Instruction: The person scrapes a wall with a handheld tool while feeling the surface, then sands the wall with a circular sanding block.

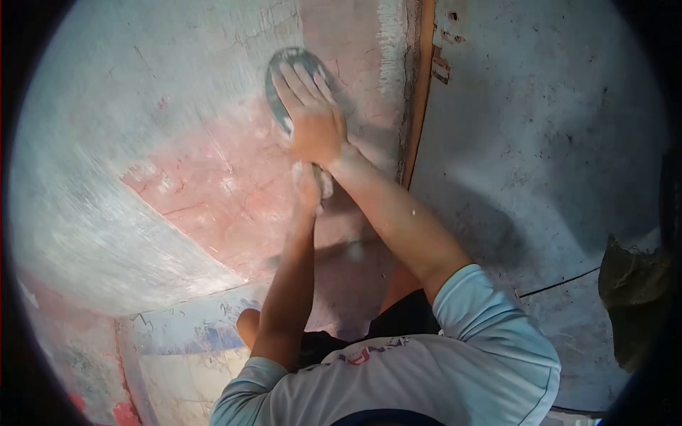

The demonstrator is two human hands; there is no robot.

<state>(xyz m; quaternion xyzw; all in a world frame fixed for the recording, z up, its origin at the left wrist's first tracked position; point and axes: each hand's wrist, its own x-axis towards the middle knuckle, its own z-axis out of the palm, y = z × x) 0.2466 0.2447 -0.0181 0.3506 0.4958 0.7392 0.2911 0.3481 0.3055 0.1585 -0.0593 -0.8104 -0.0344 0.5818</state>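
High on the worn, reddish and grey surface point(227, 170) lies a sander with a round dark head point(275, 89), seen partly under my hand. My right hand point(315, 117) rests flat on top of this head, fingers stretched out and slightly apart. Just below it, my left hand point(310, 186) is closed around the sander's narrow rear part, smeared by motion. My right wrist and hand cover the middle of the tool. The underside of the head, against the surface, is hidden.
A brownish-orange edge strip point(420, 92) runs down the right side of the worked surface. Beyond it is a grey-blue, stained panel point(540, 106). A ragged olive cloth point(632, 305) hangs at the far right. My bent knee point(249, 325) is near the surface's lower edge.
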